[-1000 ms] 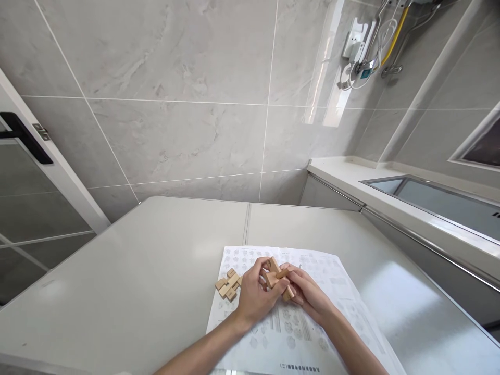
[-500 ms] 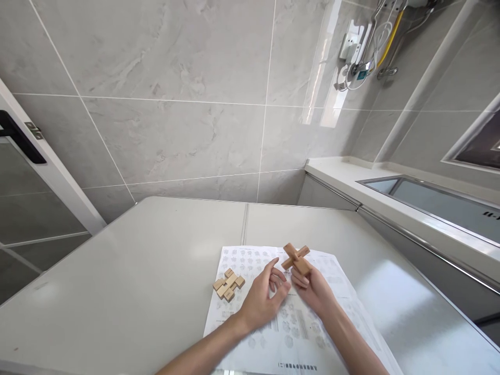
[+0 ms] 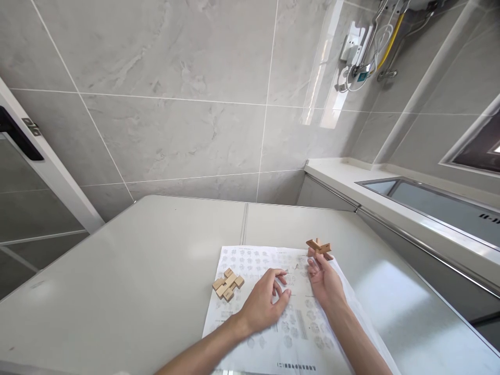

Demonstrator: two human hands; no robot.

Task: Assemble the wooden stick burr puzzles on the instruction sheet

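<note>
Crossed wooden puzzle pieces [image 3: 320, 247] are held in the fingers of my right hand [image 3: 327, 281], raised over the upper right edge of a printed paper sheet [image 3: 289, 312]. My left hand [image 3: 265, 299] rests over the middle of the sheet, its fingers curved and apart with nothing between them. To the left of it, a cluster of interlocked wooden blocks [image 3: 228, 285] lies flat on the sheet's left edge. Small printed diagrams cover the paper, too faint to read.
The paper lies on a white table [image 3: 117, 271] with a seam across it. A counter with a sink [image 3: 429, 198] runs along the right. A tiled wall [image 3: 175, 135] stands behind, and a door with a black handle [image 3: 17, 135] is at the left.
My right hand has moved to the right with the crossed wooden pieces, away from my left hand, and has turned them. My left index finger has curled down. The block cluster stays put.
</note>
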